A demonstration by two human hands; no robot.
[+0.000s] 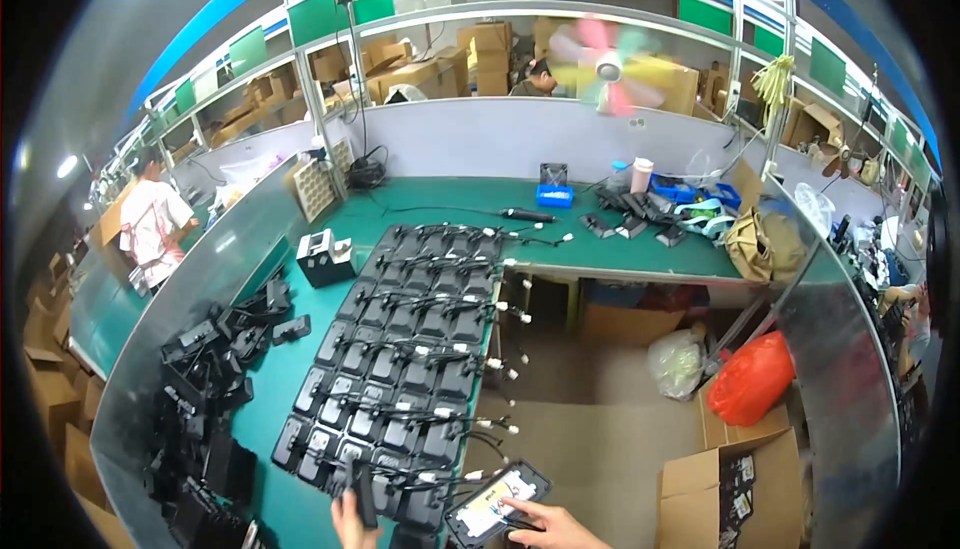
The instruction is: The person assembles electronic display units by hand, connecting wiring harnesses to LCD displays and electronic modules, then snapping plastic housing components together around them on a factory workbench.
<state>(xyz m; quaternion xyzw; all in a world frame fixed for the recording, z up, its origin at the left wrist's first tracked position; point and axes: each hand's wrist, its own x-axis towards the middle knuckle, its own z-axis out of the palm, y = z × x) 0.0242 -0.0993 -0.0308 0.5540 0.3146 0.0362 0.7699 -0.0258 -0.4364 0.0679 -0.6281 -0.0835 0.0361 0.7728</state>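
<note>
My left hand (349,522), low in the view, is closed around a slim black plastic part (366,496) held upright at the near end of the rows. To its right, my right hand (558,529) grips an open black housing (541,478) by its near side, with a finger reaching over the inside. A pale panel with a yellow patch (487,506) shows within the housing, which is tilted beside the table's edge. Several rows of black housings (402,334) with black cables and white connectors (525,318) cover the green table; the connectors hang past its right edge.
Loose black parts (215,349) pile up on the left, near a black-and-white box (325,259). A corded black tool (527,215) lies on the back bench. An open carton (690,489) and red bag (752,379) stand right. A fan (608,69) spins; a co-worker (155,219) is far left.
</note>
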